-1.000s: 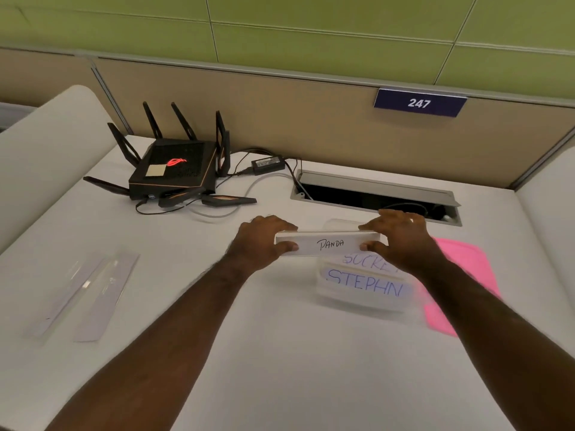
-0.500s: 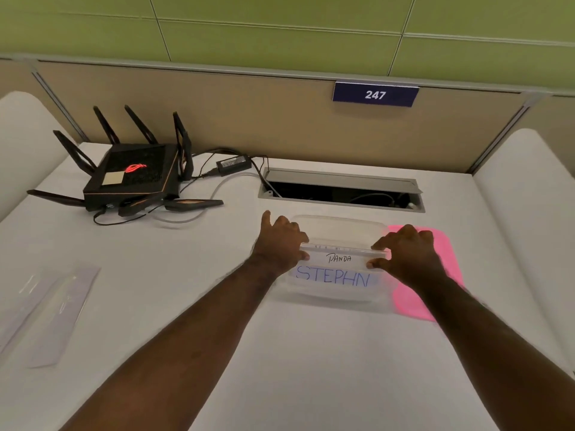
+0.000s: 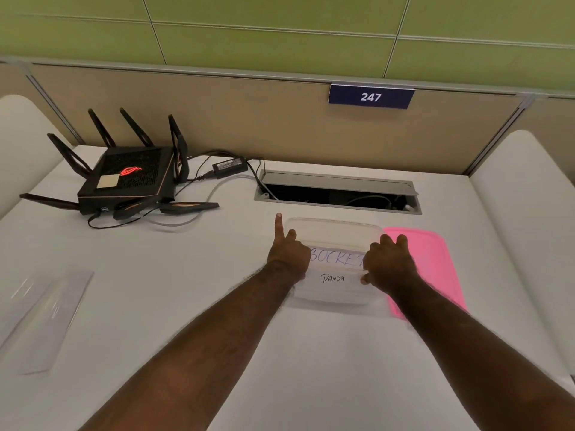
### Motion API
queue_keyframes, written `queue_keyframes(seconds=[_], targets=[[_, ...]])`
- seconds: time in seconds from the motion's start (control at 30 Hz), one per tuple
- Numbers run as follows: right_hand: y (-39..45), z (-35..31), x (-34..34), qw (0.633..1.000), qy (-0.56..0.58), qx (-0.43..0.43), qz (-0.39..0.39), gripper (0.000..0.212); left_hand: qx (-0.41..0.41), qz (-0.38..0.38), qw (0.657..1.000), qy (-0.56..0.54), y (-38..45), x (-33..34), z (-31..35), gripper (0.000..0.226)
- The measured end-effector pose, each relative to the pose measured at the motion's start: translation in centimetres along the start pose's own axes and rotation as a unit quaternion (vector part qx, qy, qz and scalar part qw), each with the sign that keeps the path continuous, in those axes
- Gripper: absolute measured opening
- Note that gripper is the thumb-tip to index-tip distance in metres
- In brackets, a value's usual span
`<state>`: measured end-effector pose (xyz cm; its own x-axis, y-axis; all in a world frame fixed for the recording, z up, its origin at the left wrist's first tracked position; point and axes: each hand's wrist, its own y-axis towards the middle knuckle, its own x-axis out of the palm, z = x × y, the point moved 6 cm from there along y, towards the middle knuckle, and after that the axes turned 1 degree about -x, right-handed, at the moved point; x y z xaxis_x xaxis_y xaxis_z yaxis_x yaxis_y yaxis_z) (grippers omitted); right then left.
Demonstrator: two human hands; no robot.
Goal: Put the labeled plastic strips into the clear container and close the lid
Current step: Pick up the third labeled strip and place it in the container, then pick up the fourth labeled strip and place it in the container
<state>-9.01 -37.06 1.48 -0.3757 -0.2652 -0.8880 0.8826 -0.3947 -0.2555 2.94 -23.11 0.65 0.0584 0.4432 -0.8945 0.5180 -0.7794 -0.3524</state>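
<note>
A clear container [image 3: 334, 223] sits open on the white desk. Inside it lies a strip marked BUCKET [image 3: 336, 256], and in front of that a strip marked PANDA [image 3: 333, 279] lies low in the container. My left hand [image 3: 287, 255] grips the PANDA strip's left end with its index finger stretched out along the container's left side. My right hand [image 3: 389, 262] holds the right end, thumb on the strip. The pink lid [image 3: 432, 259] lies flat on the desk just right of the container. Two more plastic strips [image 3: 53, 318] lie far left on the desk.
A black router [image 3: 127, 178] with antennas and cables stands at the back left, with a power adapter [image 3: 228, 166] beside it. An open cable hatch [image 3: 336, 194] is set into the desk right behind the container. A partition wall closes off the back.
Both hands have lowered the PANDA strip from above the container down into it, at its near side. The STEPHN strip is now covered and the BUCKET strip shows behind.
</note>
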Motion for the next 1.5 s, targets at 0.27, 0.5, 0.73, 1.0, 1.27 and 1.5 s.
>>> queue_keyframes(seconds=[0.27, 0.5, 0.73, 1.0, 1.27, 1.5], targets=[[0.4, 0.6, -0.4, 0.999, 0.041, 0.029, -0.002, 0.055, 0.031, 0.056, 0.996, -0.054, 0.3, -0.7, -0.3, 0.041], [1.4, 1.3, -4.9, 0.985, 0.101, 0.068, 0.122, 0.049, -0.070, 0.243, 0.954, -0.161, -2.8, -2.7, -5.6, 0.035], [3.9, -5.1, -11.2, 0.961, 0.145, 0.021, 0.234, 0.064, -0.213, 0.233, 0.929, -0.193, -7.1, 1.3, -12.9, 0.049], [6.9, -17.5, -15.1, 0.958, 0.152, -0.106, 0.217, 0.065, -0.331, 0.152, 0.907, -0.210, -13.2, 9.4, -19.2, 0.069], [8.3, -30.5, -15.4, 0.951, 0.152, -0.223, 0.148, 0.069, -0.441, 0.069, 0.871, -0.206, -20.9, 18.1, -24.4, 0.081], [7.4, -41.1, -15.5, 0.929, 0.159, -0.320, 0.100, 0.072, -0.514, 0.035, 0.831, -0.210, -27.2, 22.6, -27.8, 0.085]])
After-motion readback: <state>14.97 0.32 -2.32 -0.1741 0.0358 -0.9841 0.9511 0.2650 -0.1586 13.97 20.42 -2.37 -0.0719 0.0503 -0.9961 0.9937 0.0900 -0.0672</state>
